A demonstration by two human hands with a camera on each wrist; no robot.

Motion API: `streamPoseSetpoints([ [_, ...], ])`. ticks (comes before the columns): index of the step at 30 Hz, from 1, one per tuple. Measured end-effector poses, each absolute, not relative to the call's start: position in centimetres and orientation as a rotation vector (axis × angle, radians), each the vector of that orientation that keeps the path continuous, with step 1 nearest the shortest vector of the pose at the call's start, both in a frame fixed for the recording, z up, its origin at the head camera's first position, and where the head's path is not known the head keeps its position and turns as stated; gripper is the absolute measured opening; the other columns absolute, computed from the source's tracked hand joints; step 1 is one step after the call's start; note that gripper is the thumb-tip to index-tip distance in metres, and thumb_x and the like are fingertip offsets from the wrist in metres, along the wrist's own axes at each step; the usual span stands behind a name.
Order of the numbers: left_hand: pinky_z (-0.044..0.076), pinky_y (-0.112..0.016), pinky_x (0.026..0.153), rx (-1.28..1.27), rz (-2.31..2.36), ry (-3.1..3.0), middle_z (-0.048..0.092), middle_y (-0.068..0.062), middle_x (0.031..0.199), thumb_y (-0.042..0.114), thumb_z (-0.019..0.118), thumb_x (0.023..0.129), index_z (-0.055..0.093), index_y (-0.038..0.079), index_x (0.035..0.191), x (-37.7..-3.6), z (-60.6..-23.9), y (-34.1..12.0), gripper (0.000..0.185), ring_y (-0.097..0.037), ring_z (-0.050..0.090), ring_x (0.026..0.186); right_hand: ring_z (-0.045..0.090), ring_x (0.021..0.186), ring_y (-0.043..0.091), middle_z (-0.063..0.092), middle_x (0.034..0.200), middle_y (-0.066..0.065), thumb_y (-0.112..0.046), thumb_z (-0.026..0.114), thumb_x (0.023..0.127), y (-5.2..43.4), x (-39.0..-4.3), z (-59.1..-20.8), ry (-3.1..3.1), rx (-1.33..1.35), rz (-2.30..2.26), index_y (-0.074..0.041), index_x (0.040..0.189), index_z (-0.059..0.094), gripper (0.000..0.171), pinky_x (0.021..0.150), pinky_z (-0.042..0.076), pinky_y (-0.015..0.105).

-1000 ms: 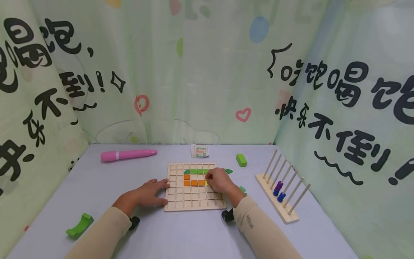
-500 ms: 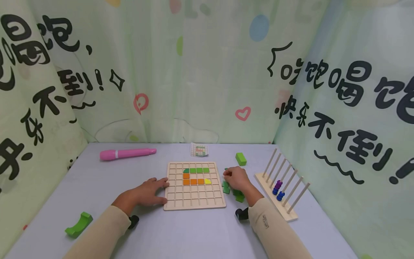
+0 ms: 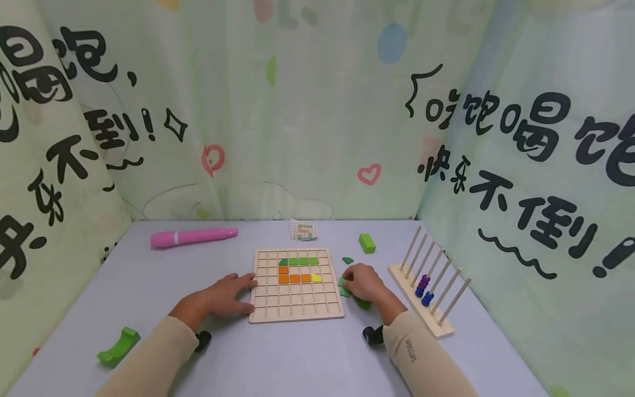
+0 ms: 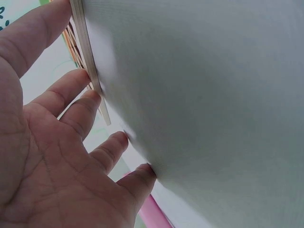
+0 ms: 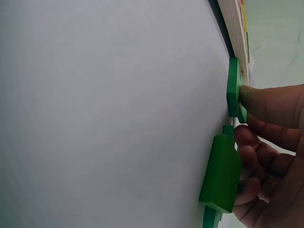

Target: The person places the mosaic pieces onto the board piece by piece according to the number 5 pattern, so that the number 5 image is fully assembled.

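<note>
Right hand (image 3: 364, 282) — fingers (image 5: 266, 107) curled down onto small green tiles (image 5: 223, 173) lying flat on the table (image 3: 278, 358), just right of the board (image 3: 296, 285). The thumb tip presses one tile (image 5: 233, 92) by its face; the other fingers sit against a larger piece below it. Whether any tile is lifted off the surface cannot be told.

Left hand (image 3: 225, 296) — fingers (image 4: 71, 102) straight and spread, tips against the board's left edge, palm on the table; it holds nothing, only braces the board.

Handling, as judged: the tiles are thin and lie flush, so one likely comes up best by tipping it at an edge and pinching it by the sides, one at a time. The brace on the left should keep the board from sliding.

Board: wooden grid, a row of green tiles over orange ones with a yellow piece at the right end — most cells open.

Room: a stray green tile (image 3: 348, 259) and a green block (image 3: 367, 243) lie behind the right hand, a peg rack (image 3: 426, 286) with beads stands near on its right. The path left to the board is short and unobstructed. Pink marker (image 3: 193, 237), pattern card (image 3: 303, 230) and green arch (image 3: 118, 346) lie well apart.
</note>
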State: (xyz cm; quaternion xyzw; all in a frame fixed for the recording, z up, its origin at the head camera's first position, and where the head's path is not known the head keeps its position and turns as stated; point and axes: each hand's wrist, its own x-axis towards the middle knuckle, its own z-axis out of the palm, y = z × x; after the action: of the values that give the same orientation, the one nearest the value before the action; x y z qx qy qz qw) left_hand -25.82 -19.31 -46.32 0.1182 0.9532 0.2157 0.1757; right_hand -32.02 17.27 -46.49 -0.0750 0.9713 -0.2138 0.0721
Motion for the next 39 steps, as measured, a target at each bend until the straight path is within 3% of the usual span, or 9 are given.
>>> streamPoseSetpoints([
  [12,0.034,-0.069,0.115,0.339,0.608,2.703,0.036,-0.024,0.163,0.048,0.077,0.090,0.043,0.018,0.159,-25.8,-46.2,-19.3,0.082,-0.047,0.031,0.151,0.055,0.077,0.017,0.061,0.084,0.003,-0.009,0.072,0.095,16.7,-31.7,-46.4,2.931,-0.208,-0.743,-0.009,0.098,0.066,0.007,0.067,0.045,0.029],
  [23,0.034,-0.071,0.114,0.361,0.616,2.695,0.036,-0.023,0.163,0.047,0.077,0.090,0.045,0.017,0.158,-25.7,-46.1,-19.5,0.081,-0.048,0.030,0.150,0.054,0.086,0.019,0.060,0.092,0.004,-0.007,0.066,0.098,15.5,-31.6,-45.6,2.861,-0.259,-0.965,-0.008,0.104,0.065,0.006,0.073,0.045,0.032],
  [39,0.033,-0.071,0.114,0.358,0.630,2.696,0.037,-0.021,0.163,0.046,0.077,0.089,0.046,0.017,0.157,-25.6,-46.0,-19.4,0.080,-0.048,0.029,0.151,0.054,0.081,0.018,0.059,0.086,0.002,-0.008,0.064,0.100,12.7,-30.6,-45.5,2.714,-0.435,-0.978,-0.005,0.101,0.067,0.004,0.069,0.045,0.030],
])
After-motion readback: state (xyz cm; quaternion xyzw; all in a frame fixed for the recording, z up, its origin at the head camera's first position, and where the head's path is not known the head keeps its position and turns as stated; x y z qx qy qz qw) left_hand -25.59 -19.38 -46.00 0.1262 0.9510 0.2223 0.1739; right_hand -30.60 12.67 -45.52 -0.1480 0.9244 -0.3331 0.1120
